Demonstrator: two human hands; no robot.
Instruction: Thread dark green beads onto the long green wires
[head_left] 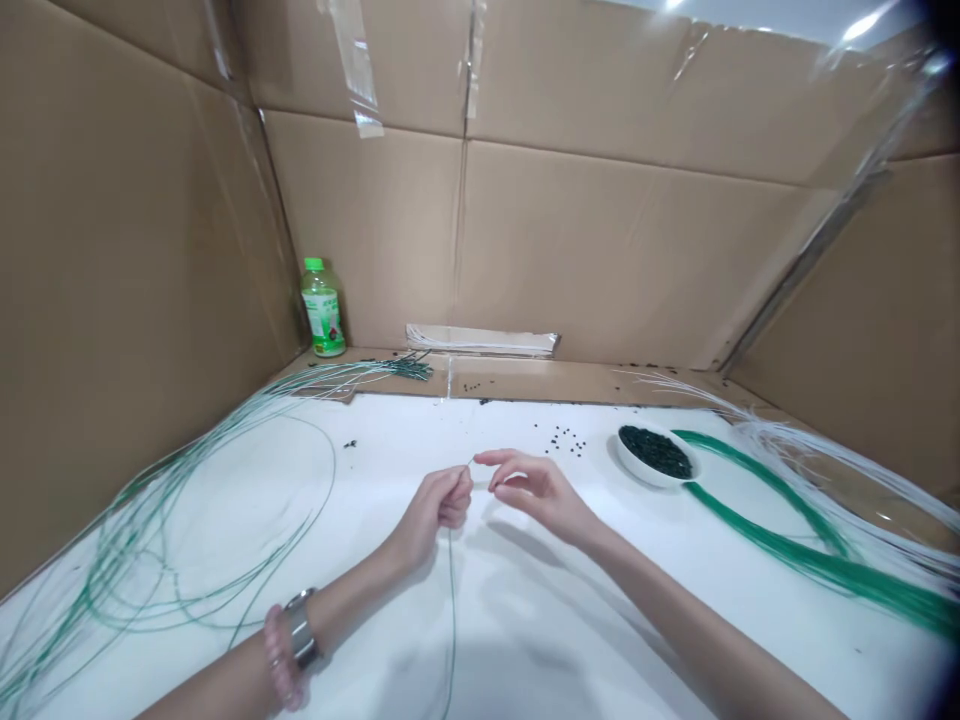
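While above white tabletop (547, 610), amid cardboard (592, 250), left hand (435, 510) closed round strand (452, 610), right (551, 495) unclear.

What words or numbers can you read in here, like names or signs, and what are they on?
No word, brand or number is clear enough to read.
Bottle by the back wall: its label has print, but it is too small and blurred to read.
Cardboard walls and white bowl: no writing that I can see.
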